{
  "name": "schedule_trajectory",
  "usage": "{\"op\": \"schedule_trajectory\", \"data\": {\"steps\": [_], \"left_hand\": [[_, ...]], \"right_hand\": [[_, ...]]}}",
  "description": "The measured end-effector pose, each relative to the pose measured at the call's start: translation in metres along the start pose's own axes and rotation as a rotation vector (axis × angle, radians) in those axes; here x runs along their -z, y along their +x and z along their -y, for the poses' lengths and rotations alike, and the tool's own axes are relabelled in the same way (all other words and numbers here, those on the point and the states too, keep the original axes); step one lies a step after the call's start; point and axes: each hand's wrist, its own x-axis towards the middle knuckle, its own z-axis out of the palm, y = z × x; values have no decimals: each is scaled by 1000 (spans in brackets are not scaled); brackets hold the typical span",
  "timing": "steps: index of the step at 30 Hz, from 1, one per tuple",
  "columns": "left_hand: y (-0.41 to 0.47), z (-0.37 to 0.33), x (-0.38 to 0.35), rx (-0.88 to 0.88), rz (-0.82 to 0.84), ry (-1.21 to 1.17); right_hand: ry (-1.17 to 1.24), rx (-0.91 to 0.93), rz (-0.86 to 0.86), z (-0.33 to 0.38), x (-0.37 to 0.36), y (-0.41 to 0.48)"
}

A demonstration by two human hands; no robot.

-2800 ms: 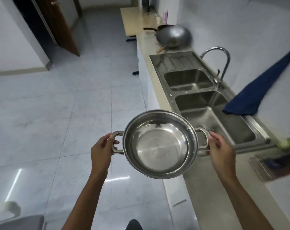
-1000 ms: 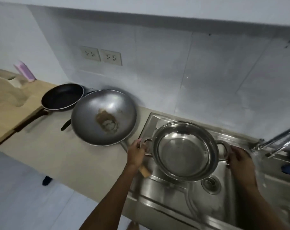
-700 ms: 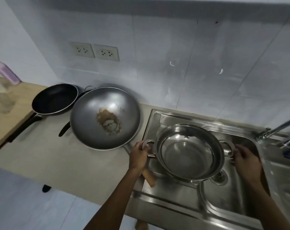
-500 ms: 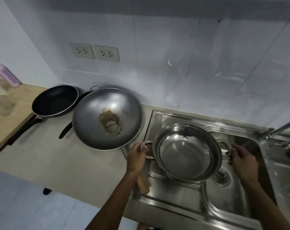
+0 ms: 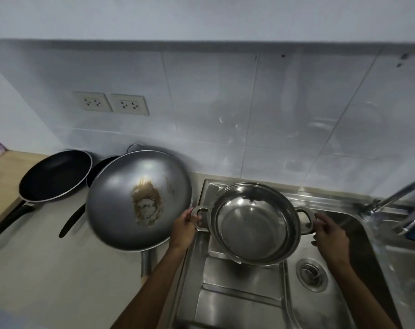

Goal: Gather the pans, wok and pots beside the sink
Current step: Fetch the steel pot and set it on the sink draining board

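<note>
Tiled wall (image 5: 225,96) across the back, pale, with two sockets (image 5: 111,104) side by side at upper left.

Beige tabletop (image 5: 47,269) on the left; a lighter wooden surface (image 5: 2,176) butts against it at far left.

Stainless sink (image 5: 237,298) on the right: ribbed drainboard nearest, basin with round drain (image 5: 311,274) beyond, curved tap (image 5: 396,203) at far right.

Grey wok (image 5: 140,200) on the tabletop just left of the sink edge, tilted, brown residue patch near centre, long handle running toward the camera. Black frying pan (image 5: 55,175) to its left, handle pointing down-left. Second dark pan (image 5: 99,166) between the two, mostly hidden under the wok rim, its handle sticking out below.

Steel pot (image 5: 254,223) over the drainboard, beside the wok, rim tipped slightly toward the camera. Resting on the steel or just above it: cannot tell.

Left hand (image 5: 185,227) closed around the pot's left loop handle, fingers (image 5: 195,218) wrapped over it. Right hand (image 5: 330,236) at the right loop handle, fingers (image 5: 320,218) loosely spread and only near or brushing the handle; no firm grip visible.
</note>
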Motion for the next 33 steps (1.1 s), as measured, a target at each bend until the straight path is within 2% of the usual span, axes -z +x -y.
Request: {"op": "schedule_trajectory", "data": {"steps": [4, 11, 23, 27, 33], "left_hand": [[24, -21, -16, -9, 24, 100], [68, -45, -33, -96, -33, 303], [85, -51, -41, -66, -23, 353], [83, -52, -43, -97, -35, 421], [80, -57, -53, -53, -31, 506]], "right_hand": [[46, -39, -12, 1, -7, 24], [204, -87, 2, 12, -21, 44], [218, -151, -8, 1, -37, 53], [238, -165, 2, -3, -41, 56], [240, -160, -11, -5, -41, 60]]}}
